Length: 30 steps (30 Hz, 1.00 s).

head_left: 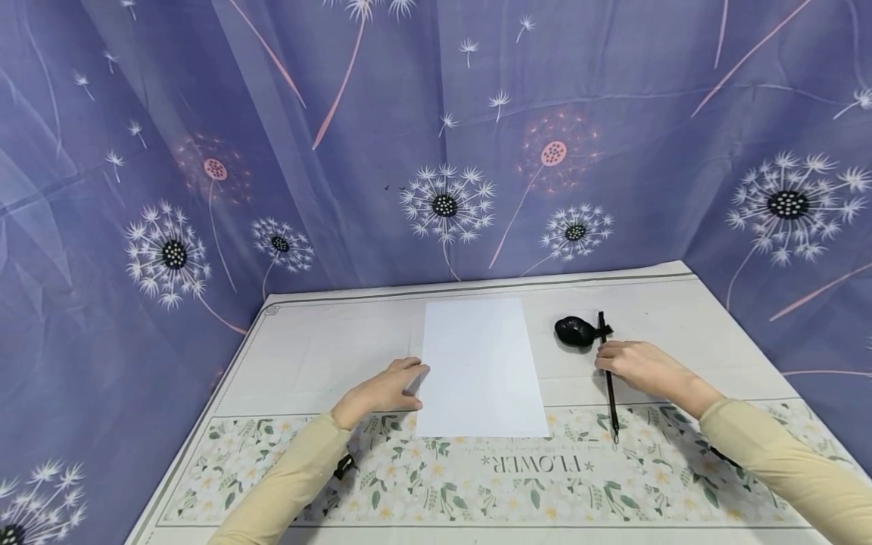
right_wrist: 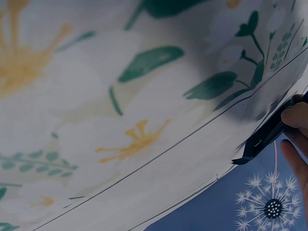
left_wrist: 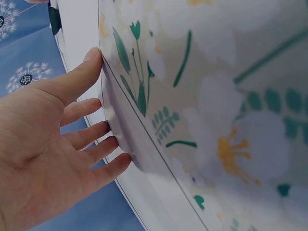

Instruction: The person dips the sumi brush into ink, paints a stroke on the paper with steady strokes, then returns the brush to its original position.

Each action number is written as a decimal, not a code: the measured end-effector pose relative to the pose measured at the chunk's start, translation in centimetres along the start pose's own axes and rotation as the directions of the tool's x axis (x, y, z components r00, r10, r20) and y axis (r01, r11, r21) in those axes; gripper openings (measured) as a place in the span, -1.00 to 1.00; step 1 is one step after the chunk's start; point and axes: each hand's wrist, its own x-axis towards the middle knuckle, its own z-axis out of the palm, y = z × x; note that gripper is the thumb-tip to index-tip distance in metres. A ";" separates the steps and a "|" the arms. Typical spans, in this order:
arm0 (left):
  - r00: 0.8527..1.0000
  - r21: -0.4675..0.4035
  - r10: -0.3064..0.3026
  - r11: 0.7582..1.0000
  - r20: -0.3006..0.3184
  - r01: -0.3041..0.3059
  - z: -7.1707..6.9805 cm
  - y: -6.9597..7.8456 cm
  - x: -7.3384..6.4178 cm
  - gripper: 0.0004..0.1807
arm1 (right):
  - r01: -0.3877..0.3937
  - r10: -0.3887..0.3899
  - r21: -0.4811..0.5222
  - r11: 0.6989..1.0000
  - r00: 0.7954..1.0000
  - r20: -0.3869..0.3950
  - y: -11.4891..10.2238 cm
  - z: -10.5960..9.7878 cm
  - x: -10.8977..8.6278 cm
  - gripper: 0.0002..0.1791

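A blank white sheet of paper (head_left: pixel 477 363) lies in the middle of the table. At its left edge rests my left hand (head_left: pixel 384 390), thumb and fingers spread; the left wrist view has the same hand (left_wrist: pixel 62 139) with straight, parted fingers at the cloth. To the right of the sheet, my right hand (head_left: pixel 636 363) pinches a slim black brush (head_left: pixel 611 401) by its upper part, the looped end pointing towards me. A rounded black inkstone (head_left: pixel 574 331) sits just left of the brush's far end. In the right wrist view, fingers (right_wrist: pixel 299 118) hold a black shaft.
The table wears a white cloth (head_left: pixel 327 333) with a printed floral band (head_left: pixel 531 484) along the near side. Purple curtains (head_left: pixel 368 212) with dandelion prints enclose the back and both sides. Dark wrist gear (head_left: pixel 344 465) shows under the left sleeve.
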 end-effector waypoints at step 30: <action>1.000 0.015 0.007 1.000 0.006 -0.007 0.1 0.0 0.0 -0.24 | 0.007 -0.007 0.003 1.000 0.999 -0.041 0.2 -1.2 0.3 -0.53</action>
